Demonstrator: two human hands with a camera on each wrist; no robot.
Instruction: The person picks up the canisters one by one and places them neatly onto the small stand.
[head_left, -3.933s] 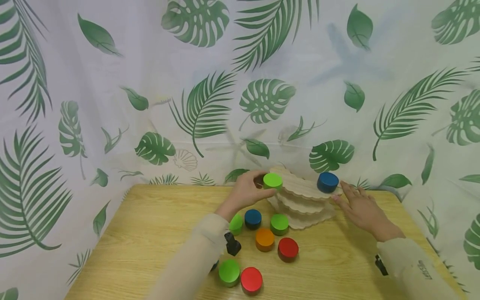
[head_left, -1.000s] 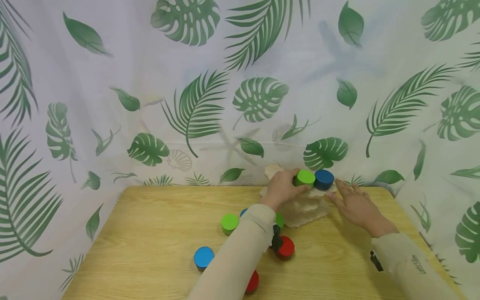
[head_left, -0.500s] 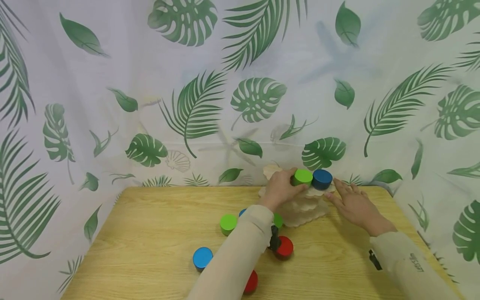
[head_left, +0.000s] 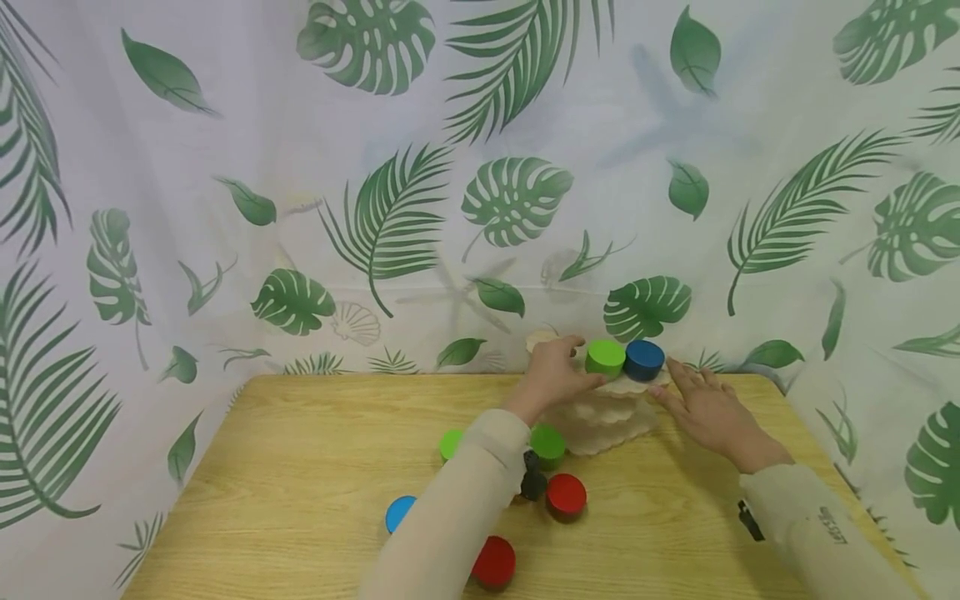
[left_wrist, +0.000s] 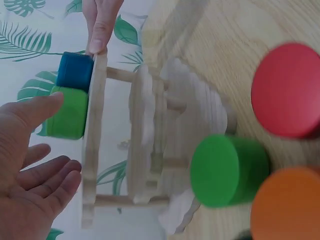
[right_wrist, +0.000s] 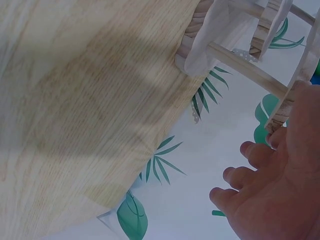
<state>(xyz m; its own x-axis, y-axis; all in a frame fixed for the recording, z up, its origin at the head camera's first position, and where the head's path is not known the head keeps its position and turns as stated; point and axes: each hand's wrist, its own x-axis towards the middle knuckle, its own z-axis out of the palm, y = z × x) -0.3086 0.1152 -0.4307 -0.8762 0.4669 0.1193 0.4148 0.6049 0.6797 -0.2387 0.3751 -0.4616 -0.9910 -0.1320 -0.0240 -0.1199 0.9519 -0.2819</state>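
A wooden three-tier stand (head_left: 611, 425) with wavy-edged boards stands at the table's back. On its top board, a green round block (head_left: 605, 357) and a dark blue round block (head_left: 644, 360) sit side by side. My left hand (head_left: 551, 375) is spread at the left of the green block, its thumb close to the block in the left wrist view and the other fingers away from it. My right hand (head_left: 716, 412) has its thumb and index fingertips at the right end of the top board (left_wrist: 95, 145), fingers fairly straight.
On the table (head_left: 300, 442) before the stand lie a green block (head_left: 548, 447), red blocks (head_left: 566, 497) and, further left, a light blue block (head_left: 400, 512) and another green one (head_left: 451, 445). An orange block (left_wrist: 287, 205) shows in the left wrist view. A leaf-patterned cloth (head_left: 420, 333) hangs behind.
My left hand carried the green block rightward onto the top board beside the dark blue one, then let go and drew slightly left. The right hand has stayed at the board's end.
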